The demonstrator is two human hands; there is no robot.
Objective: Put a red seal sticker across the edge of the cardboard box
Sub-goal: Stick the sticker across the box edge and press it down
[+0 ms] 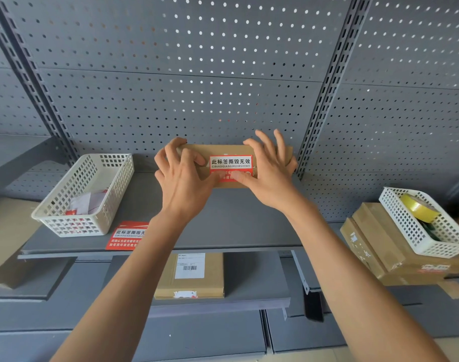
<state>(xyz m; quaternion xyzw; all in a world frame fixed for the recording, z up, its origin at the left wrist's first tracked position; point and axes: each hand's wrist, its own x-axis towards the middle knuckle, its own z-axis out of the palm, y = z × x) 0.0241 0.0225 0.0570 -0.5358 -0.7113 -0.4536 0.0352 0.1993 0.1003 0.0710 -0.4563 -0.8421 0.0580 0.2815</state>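
A flat cardboard box (223, 151) stands on its edge at the back of the grey shelf (249, 226), against the pegboard. A red and white seal sticker (231, 163) lies across the box's seam, its lower half partly under my thumbs. My left hand (182, 176) grips the box's left end, thumb pressing near the sticker's lower left. My right hand (269, 173) holds the right end, thumb on the sticker's lower part.
A white basket (87, 194) with sticker sheets sits at the shelf's left, a loose red sticker (127, 235) in front of it. At right, a basket (429, 223) with a yellow tape roll (416, 206) rests on stacked boxes. Another box (189, 276) lies on the shelf below.
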